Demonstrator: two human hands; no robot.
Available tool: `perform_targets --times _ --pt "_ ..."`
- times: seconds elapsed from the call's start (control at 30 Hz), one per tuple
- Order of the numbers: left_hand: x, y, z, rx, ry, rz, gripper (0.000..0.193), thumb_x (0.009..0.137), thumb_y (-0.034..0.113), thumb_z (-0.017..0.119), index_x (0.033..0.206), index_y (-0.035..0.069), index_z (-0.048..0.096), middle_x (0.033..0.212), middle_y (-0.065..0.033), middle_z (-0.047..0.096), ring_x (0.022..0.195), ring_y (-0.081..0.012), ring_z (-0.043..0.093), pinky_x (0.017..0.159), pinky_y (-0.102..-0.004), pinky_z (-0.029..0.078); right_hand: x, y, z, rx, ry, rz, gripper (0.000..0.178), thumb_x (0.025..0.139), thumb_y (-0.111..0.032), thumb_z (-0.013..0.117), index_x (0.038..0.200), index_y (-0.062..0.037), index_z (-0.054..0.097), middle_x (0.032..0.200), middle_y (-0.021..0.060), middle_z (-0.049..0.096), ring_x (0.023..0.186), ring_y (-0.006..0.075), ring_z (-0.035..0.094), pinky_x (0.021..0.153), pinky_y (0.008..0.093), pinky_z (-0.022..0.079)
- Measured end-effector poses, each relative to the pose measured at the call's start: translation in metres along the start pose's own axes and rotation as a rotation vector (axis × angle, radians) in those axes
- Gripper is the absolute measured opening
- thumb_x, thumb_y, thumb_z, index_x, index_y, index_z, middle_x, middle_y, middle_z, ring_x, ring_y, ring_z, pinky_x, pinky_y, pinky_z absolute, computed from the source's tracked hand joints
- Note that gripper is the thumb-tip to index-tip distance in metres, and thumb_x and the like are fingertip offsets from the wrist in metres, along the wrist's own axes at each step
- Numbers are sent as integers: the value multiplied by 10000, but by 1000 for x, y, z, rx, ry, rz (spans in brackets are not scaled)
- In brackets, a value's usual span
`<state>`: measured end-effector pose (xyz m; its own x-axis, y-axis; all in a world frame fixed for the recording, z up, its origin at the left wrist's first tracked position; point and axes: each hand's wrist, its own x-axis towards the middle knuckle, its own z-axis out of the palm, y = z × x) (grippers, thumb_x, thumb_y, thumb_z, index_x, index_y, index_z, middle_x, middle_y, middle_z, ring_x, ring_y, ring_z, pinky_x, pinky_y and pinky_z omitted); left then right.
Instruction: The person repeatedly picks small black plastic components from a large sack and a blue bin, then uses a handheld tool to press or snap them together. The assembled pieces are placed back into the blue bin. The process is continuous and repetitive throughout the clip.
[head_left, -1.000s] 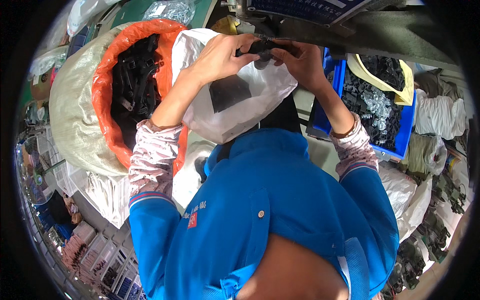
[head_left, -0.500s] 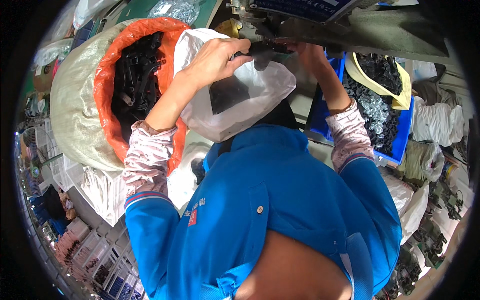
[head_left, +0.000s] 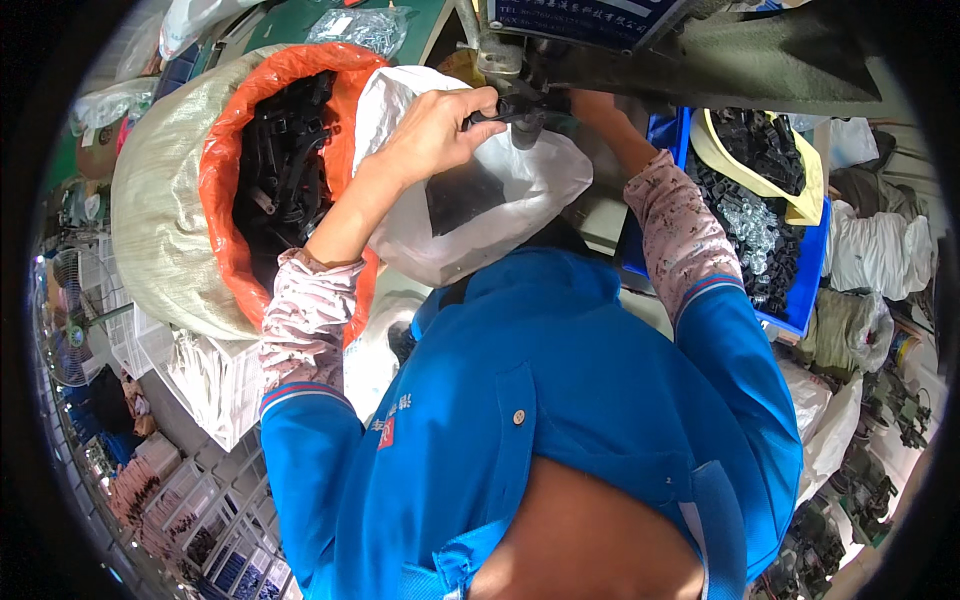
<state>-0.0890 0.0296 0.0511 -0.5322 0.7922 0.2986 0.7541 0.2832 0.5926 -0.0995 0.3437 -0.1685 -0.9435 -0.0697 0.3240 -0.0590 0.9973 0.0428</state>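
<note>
In the head view, the left hand [head_left: 432, 130], fingers [head_left: 478, 100] narrowed, holds a black part [head_left: 485, 117] beneath a machine [head_left: 715, 75], near an open white bag [head_left: 545, 190]. The right hand [head_left: 597, 108] is across from it, fingers partly hidden; their grip cannot be told. An orange-lined sack [head_left: 220, 200] stands at left.

Head view: left fisheye of worn pair, looked steeply down from person's head. Blue shirt [head_left: 590, 370] sat nearest, filling lower middle; left hand [head_left: 440, 128] and right hand [head_left: 600, 110] showed farther off, near upper edge. Straight edges bowed.
</note>
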Motion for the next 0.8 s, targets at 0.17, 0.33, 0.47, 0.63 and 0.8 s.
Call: perform_targets --times 0.17,0.33,0.47,0.63,0.8 --pt "-5 -10 1 -9 -4 24 173 823 174 710 901 36 641 777 -164 657 700 -338 657 619 -412 504 -4 -16 -47 332 -262 284 387 858 -168 594 1236 -84 604 1225 193 596 1116 398 565 942 479 456" --pt "-20 -1 11 81 205 149 240 838 256 667 968 75 578 804 -123 615 695 -371 609 581 -439 496 -9 34 8 396 -41 267 389 850 -217 638 1209 -68 612 1132 208 640 1005 417 612 850 492 498" --pt "-93 -31 9 252 365 5 278 837 277 675 999 65 596 934 -135 646 876 -348 627 732 -443 505 6 6 -20 300 102 211 271 846 -202 652 1092 -94 685 1131 192 654 1052 398 601 914 469 465" --pt "-182 -114 -66 538 437 -907 492 817 281 711 1180 13 515 1049 -220 654 1005 -382 625 862 -460 508 -3 18 -9 80 354 160 233 840 -183 648 1037 -71 702 1069 206 658 1031 416 592 911 481 454" --pt "-268 -207 -104 369 562 -973 726 779 247 760 1304 -94 392 1236 -350 535 1214 -464 501 1034 -441 406 2 -3 -33 594 -15 420 242 882 -163 591 1056 -12 666 1025 165 660 933 329 616 823 454 499"
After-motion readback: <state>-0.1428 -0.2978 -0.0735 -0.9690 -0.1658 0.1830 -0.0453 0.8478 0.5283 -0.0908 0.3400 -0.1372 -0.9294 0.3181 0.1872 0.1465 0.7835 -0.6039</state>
